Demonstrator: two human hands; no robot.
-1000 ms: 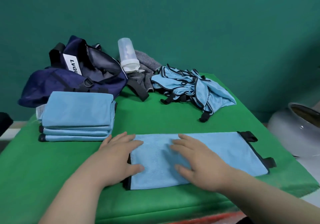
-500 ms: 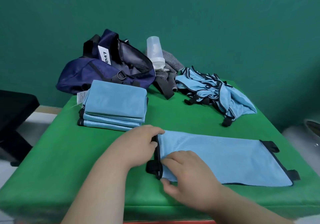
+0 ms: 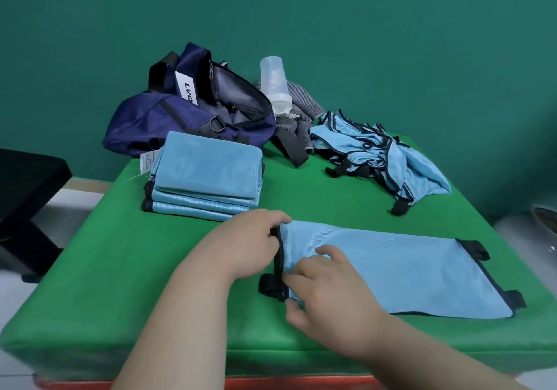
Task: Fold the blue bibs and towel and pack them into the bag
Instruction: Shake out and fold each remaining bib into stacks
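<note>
A light blue bib (image 3: 401, 272) with black trim lies folded lengthwise at the front of the green table (image 3: 99, 263). My left hand (image 3: 250, 245) pinches its left edge at the far corner. My right hand (image 3: 325, 287) pinches the same edge at the near corner, by a black strap. A stack of folded blue bibs (image 3: 205, 175) sits at the back left. Behind it lies the open navy bag (image 3: 193, 112). A heap of unfolded blue bibs (image 3: 382, 154) is at the back right.
A clear plastic bottle (image 3: 274, 85) stands upside down behind the bag, leaning on a grey striped cloth (image 3: 301, 103). A black piece of furniture (image 3: 24, 184) stands left of the table. A pale rounded object (image 3: 539, 239) shows at the right edge.
Both hands lay flat on the bib a second ago; they have since moved to its left edge and taken hold of it. The camera view swung to the left.
</note>
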